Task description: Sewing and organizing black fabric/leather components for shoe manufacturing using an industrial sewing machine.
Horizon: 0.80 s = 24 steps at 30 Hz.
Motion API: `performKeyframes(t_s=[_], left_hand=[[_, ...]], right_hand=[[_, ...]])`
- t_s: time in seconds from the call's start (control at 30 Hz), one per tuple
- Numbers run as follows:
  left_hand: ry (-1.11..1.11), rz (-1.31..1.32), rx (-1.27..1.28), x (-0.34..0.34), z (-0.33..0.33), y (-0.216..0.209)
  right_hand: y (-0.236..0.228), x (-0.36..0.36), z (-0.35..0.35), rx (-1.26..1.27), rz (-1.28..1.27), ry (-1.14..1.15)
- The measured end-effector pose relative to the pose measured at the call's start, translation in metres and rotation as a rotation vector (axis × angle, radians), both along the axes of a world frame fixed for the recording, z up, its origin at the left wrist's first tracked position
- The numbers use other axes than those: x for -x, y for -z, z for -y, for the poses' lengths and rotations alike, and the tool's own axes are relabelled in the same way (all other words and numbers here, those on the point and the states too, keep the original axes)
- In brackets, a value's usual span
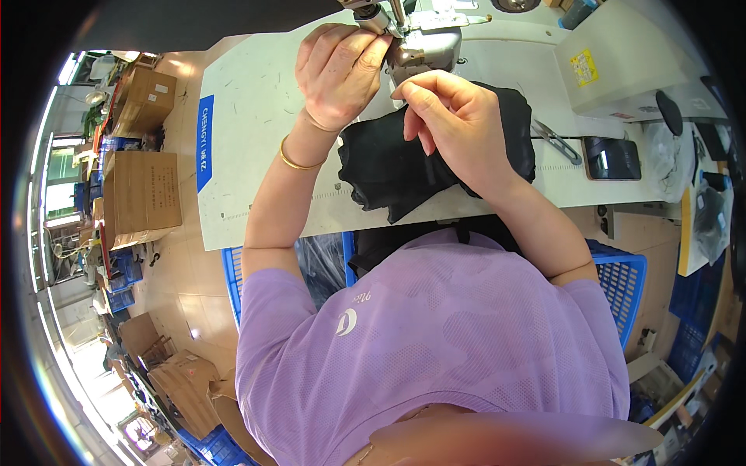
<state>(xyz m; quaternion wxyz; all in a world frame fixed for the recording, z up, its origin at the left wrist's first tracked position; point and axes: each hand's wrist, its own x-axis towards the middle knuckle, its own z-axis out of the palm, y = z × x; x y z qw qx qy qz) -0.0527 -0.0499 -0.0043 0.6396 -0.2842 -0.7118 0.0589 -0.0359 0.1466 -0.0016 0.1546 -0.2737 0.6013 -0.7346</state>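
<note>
My left hand (339, 74) is raised against the metal parts of a sewing machine (426, 53), its fingers curled and the fingertips pinched together beside the needle area. What they pinch, if anything, is too small to see. My right hand (460, 124) hovers just in front of the machine, over a black piece of fabric (381, 163). Its thumb and forefinger meet in a pinch, the other fingers curl under, and anything between them cannot be made out. The fabric lies bunched on the white table (268, 155), close to its front edge.
Right of the fabric lie thread snips (556, 142) and a dark phone (612, 158). A clear plastic bag (670, 159) sits farther right. Blue plastic crates (624, 291) flank my lap below the table edge. Cardboard boxes (142, 194) stand on the floor at the left.
</note>
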Motion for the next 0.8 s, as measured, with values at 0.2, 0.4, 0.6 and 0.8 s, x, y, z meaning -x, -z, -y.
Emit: performKeyframes(t_s=[0.2, 0.4, 0.6, 0.8], left_hand=[[0.001, -0.002, -0.010, 0.001, -0.001, 0.000], [0.011, 0.004, -0.015, 0.001, -0.001, -0.001], [-0.106, 0.131, -0.232, -0.008, -0.008, 0.008], [-0.141, 0.434, -0.380, -0.002, 0.002, 0.015]], right_hand=[[0.002, -0.001, -0.009, -0.046, 0.011, -0.014], [0.007, 0.000, -0.033, -0.088, 0.041, 0.028], [0.041, 0.026, -0.090, -0.227, -0.295, 0.430], [0.086, 0.055, -0.178, -0.843, -0.891, 0.566]])
